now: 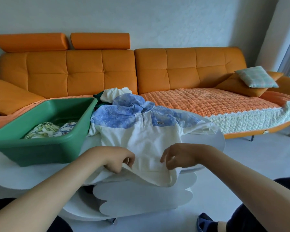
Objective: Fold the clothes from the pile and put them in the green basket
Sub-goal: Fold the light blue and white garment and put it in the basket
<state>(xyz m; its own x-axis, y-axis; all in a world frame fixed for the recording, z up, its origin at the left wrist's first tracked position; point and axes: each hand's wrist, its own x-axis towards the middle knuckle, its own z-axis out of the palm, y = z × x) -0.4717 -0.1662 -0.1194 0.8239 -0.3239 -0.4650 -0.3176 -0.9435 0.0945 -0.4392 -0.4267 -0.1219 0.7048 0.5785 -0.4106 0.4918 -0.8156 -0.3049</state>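
1 hoodie (141, 136), 1 basket (40, 145) (2 pcs (40, 131)), 2 hands (119, 160) (179, 155)
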